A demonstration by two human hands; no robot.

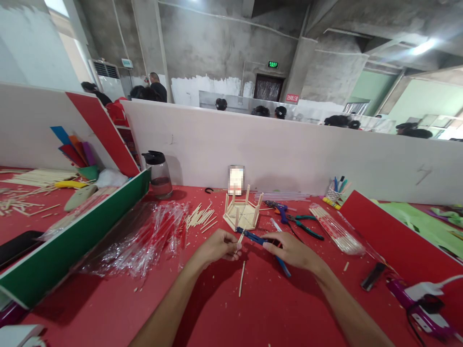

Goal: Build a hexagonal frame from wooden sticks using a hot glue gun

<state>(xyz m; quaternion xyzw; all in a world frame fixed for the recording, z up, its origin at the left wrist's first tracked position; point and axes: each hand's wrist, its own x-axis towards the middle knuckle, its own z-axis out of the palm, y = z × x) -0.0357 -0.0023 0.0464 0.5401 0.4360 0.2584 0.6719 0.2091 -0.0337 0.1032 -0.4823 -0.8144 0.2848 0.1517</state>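
My left hand (221, 246) pinches a short wooden stick (240, 238) between thumb and fingers. My right hand (289, 248) is closed around blue-handled pliers (254, 236), whose jaws meet the upper end of that stick. I cannot tell whether the jaws are pressed together on it. Just beyond both hands stands a small wooden frame (245, 215), a flat six-sided base with upright posts at its corners. Another loose stick (242, 278) lies on the red table below my hands.
Cut sticks (199, 217) and crumpled plastic wrappers (159, 236) lie to the left. A glue gun (281, 210), green-handled pliers (307, 222) and a packet of sticks (336, 230) lie right. A jug (159, 176) and a phone (236, 180) stand by the white partition (202, 144).
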